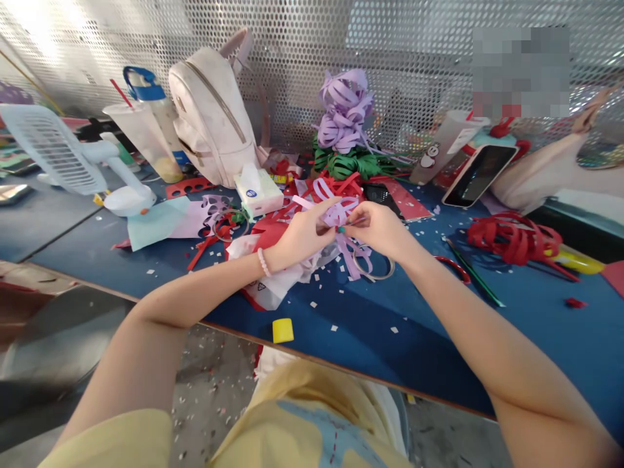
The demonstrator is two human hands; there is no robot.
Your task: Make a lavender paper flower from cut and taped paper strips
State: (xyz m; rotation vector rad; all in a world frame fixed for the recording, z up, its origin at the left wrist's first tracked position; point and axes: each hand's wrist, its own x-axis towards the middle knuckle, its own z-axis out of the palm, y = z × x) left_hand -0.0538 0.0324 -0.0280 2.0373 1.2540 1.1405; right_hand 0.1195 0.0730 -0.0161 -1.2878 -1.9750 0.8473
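Note:
Both hands meet above the middle of the blue table [361, 338]. With thumb and fingers closed, my left hand [305, 237] grips a bunch of light purple paper strips [351, 257]. My right hand [377, 227] pinches the same bunch from the right side. A tiny green spot shows between the fingertips; I cannot make out what it is. Purple loops stick out above and below the fingers. A thin metallic ring [383, 276] lies just under the strips. Below my left hand is a crumpled white plastic bag [268, 286], partly covered by the forearm.
Behind the hands stand a purple paper-curl ball [346, 110], green paper strips [346, 162] and a tissue pack [259, 194]. A white fan [127, 195] and backpack [212, 123] are left; a phone [480, 175], pencil [475, 273] and red paper strips [517, 240] right. A yellow piece [283, 330] lies near the edge.

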